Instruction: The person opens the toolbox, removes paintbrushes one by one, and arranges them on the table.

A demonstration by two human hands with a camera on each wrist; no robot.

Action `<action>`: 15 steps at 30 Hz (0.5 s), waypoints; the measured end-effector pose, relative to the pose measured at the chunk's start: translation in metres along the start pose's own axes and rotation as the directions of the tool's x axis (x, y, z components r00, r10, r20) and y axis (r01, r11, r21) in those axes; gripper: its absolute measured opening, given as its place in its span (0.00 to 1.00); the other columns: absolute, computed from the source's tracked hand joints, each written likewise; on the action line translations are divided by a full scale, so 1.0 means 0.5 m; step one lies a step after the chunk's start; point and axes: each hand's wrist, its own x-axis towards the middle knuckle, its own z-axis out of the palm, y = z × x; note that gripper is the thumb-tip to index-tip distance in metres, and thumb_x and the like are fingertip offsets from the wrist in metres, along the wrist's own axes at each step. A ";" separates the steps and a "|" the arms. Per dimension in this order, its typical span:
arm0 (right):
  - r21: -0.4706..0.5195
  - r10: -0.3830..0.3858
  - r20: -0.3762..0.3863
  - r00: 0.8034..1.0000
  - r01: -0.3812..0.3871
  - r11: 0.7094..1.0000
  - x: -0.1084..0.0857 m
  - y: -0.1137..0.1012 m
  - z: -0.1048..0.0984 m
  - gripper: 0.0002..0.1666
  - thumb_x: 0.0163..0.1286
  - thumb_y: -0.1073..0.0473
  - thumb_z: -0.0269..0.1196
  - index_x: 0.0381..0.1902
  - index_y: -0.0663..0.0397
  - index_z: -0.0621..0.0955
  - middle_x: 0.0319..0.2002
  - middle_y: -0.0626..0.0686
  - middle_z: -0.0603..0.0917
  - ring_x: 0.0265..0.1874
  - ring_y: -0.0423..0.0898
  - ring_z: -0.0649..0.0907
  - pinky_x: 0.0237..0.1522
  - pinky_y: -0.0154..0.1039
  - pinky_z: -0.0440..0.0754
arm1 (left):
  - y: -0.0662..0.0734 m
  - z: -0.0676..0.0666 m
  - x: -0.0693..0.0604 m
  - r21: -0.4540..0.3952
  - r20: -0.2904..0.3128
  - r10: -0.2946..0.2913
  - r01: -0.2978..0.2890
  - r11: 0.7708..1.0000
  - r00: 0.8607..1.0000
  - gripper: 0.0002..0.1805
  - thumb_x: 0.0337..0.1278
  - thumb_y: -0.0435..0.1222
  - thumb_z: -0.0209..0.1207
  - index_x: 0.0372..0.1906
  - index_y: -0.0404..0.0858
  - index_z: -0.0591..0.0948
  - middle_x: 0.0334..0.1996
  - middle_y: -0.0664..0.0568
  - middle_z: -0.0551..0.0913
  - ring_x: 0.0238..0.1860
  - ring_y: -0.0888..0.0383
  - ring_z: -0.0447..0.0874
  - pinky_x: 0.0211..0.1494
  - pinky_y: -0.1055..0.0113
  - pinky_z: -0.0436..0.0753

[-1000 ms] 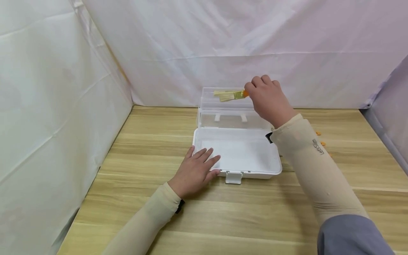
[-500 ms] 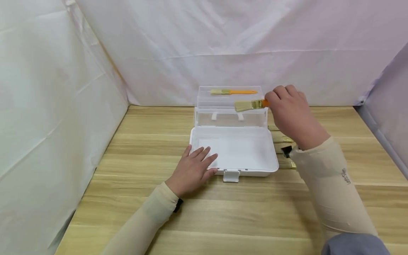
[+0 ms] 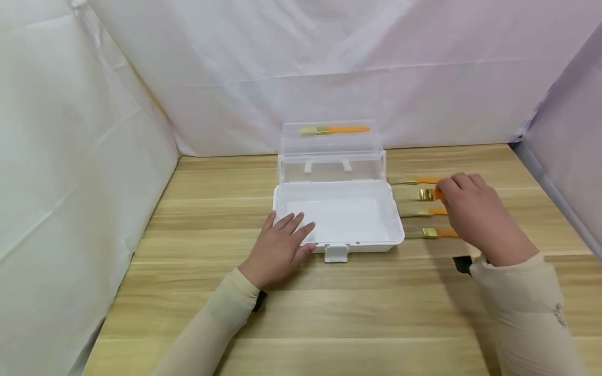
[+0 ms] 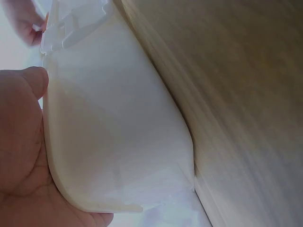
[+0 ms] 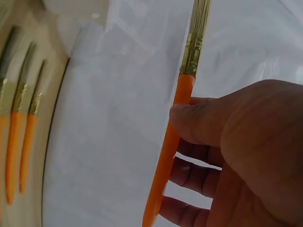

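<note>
My right hand [image 3: 479,216] holds a paintbrush [image 3: 425,194] by its orange handle, above the table to the right of a white plastic box [image 3: 338,248]. In the right wrist view, thumb and fingers pinch that handle, bristles pointing up the picture. Three more paintbrushes lie in a row beside the box: a far one [image 3: 411,179], a middle one [image 3: 423,211] and a near one [image 3: 430,233]. Another paintbrush [image 3: 335,130] lies on the raised clear lid [image 3: 289,143]. With fingers spread, my left hand [image 3: 277,251] rests on the box's front left corner.
The box's front latch [image 3: 336,254] hangs down over the wooden table [image 3: 367,313]. White cloth [image 3: 226,104] forms a wall behind the box, and more cloth [image 3: 70,183] stands along the left side.
My right hand has carried its paintbrush from in front of the lid to the right and down, over the row of paintbrushes. My left hand has stayed on the box corner.
</note>
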 end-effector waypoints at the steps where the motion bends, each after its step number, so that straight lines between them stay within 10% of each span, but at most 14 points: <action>1: -0.002 0.009 0.013 1.000 -0.009 1.000 -0.012 0.008 0.004 0.08 0.66 0.73 0.62 0.43 0.65 0.77 0.42 0.65 0.78 0.43 0.66 0.73 0.37 0.61 0.73 | -0.001 -0.001 -0.001 0.000 0.003 -0.005 0.005 1.000 1.000 0.27 0.75 0.54 0.47 0.69 0.46 0.74 0.69 0.43 0.71 0.69 0.45 0.69 0.73 0.40 0.52; 15: -0.015 -0.012 0.095 0.995 0.014 1.000 -0.128 0.070 0.060 0.13 0.57 0.75 0.67 0.39 0.64 0.78 0.36 0.62 0.80 0.34 0.63 0.77 0.31 0.59 0.77 | -0.001 -0.001 0.001 0.021 0.028 -0.006 0.005 1.000 1.000 0.27 0.76 0.55 0.46 0.70 0.47 0.74 0.70 0.45 0.70 0.70 0.46 0.67 0.74 0.41 0.51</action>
